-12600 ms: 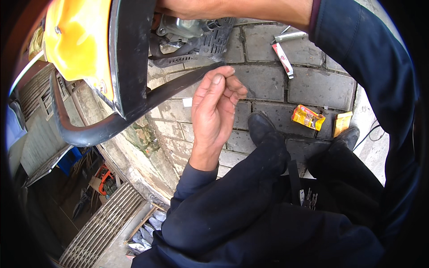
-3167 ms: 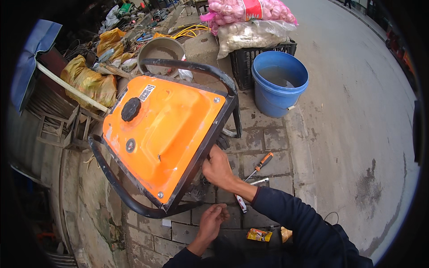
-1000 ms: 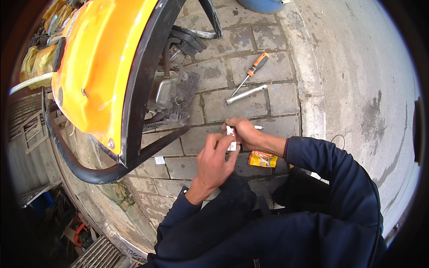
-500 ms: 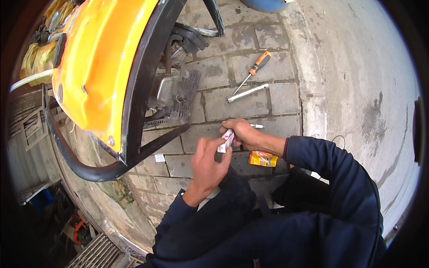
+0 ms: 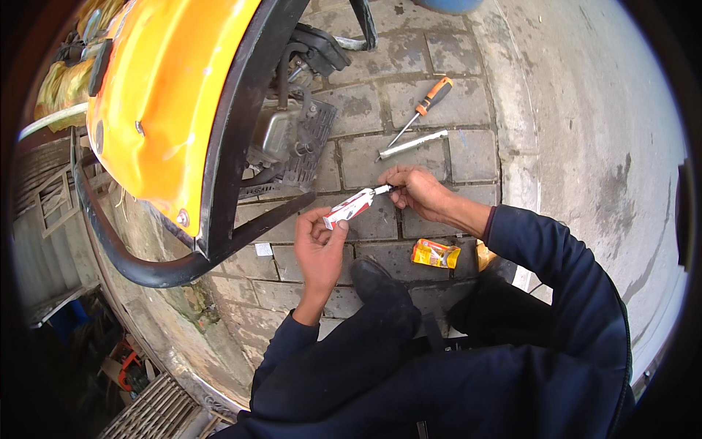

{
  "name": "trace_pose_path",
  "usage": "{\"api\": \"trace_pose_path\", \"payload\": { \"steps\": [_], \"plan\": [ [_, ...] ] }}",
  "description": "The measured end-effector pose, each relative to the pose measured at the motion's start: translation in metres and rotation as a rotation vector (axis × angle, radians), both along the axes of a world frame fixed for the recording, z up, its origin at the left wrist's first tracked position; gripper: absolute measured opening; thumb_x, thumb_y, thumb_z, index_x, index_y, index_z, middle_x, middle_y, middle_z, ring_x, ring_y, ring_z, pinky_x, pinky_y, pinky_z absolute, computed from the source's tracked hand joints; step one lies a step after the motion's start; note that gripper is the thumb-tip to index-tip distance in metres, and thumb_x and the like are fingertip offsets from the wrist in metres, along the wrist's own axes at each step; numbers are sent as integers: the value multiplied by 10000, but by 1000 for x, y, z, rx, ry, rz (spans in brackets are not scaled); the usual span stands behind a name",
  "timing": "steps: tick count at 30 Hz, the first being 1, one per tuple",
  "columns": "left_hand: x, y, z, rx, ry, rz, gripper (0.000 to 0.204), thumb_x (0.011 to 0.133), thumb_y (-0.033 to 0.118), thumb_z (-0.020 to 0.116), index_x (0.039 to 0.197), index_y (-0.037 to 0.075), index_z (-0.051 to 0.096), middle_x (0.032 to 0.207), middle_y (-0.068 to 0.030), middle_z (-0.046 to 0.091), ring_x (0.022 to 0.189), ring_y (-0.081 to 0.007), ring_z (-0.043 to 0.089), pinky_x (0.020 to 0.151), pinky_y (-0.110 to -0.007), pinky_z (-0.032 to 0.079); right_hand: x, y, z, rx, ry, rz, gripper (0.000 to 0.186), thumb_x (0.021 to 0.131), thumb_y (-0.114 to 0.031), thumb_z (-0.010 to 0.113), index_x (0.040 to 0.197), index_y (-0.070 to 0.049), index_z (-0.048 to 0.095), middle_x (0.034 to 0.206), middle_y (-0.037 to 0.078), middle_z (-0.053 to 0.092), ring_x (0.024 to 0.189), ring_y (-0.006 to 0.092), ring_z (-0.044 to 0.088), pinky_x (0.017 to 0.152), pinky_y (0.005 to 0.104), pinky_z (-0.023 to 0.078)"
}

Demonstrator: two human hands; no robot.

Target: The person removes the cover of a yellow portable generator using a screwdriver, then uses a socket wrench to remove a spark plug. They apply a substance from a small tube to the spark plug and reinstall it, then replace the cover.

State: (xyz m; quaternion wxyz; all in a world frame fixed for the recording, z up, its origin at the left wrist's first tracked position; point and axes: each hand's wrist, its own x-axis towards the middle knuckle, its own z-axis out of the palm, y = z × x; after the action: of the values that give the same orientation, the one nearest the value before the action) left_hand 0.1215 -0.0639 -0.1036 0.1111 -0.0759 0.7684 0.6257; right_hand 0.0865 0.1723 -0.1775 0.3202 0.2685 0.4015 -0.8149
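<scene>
My left hand (image 5: 319, 245) grips a small white-and-red carton (image 5: 349, 211) between thumb and fingers. From its upper right end sticks out a spark plug (image 5: 382, 189), white in the middle with a dark tip. The fingertips of my right hand (image 5: 424, 194) pinch that dark tip, so the plug bridges the carton and the hand. How much of the plug is still inside the carton is hidden. Just beyond my right hand, a silver tube wrench (image 5: 413, 146) lies on the paving, beside an orange-and-black screwdriver (image 5: 428, 106).
To the left stands a machine with a yellow-orange tank (image 5: 164, 110), a black tube frame (image 5: 168, 272) and a greasy engine (image 5: 281, 135). A yellow-and-red packet (image 5: 435, 253) lies near my right knee. A white paper scrap (image 5: 263, 249) rests on the paving. A blue tub (image 5: 450, 4) is at the far edge.
My hands have moved apart. The carton, formerly held upright between both, now tilts in my left hand, and the spark plug shows at its end in my right fingers.
</scene>
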Motion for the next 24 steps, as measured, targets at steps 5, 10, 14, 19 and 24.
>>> {"api": "trace_pose_path", "payload": {
  "steps": [5,10,14,19,24],
  "plan": [
    [-4,11,-57,133,-209,86,339,978,13,671,1279,-23,520,1085,-113,644,926,-144,671,795,-292,593,-17,27,7,135,160,43,201,978,-76,586,1139,38,626,963,69,633,749,140,596,625,280,493],
    [-11,8,-46,-975,385,-322,414,940,84,727,1320,3,583,1084,-132,655,894,-157,679,741,-280,549,-23,30,30,279,400,230,209,916,-28,714,1087,48,621,886,49,667,774,133,623,694,287,512],
    [-17,13,-8,-246,0,-229,472,908,68,753,1346,4,588,1173,-124,653,870,-144,650,718,-259,520,-22,15,44,275,494,315,200,879,6,753,1041,29,639,865,53,694,797,117,629,717,286,527],
    [-29,30,7,-229,91,-346,466,925,16,736,1362,-30,581,1182,-93,668,860,-91,641,749,-242,523,-16,2,50,115,512,334,308,911,2,715,1205,73,654,954,84,694,798,137,649,719,302,548],
    [-31,22,4,-25,-38,-332,479,923,-1,739,1374,-23,579,1202,-79,666,886,-79,653,754,-228,529,-10,-1,53,178,565,307,269,940,-27,706,1191,60,660,951,78,694,796,132,655,711,291,550]
  ]
}}
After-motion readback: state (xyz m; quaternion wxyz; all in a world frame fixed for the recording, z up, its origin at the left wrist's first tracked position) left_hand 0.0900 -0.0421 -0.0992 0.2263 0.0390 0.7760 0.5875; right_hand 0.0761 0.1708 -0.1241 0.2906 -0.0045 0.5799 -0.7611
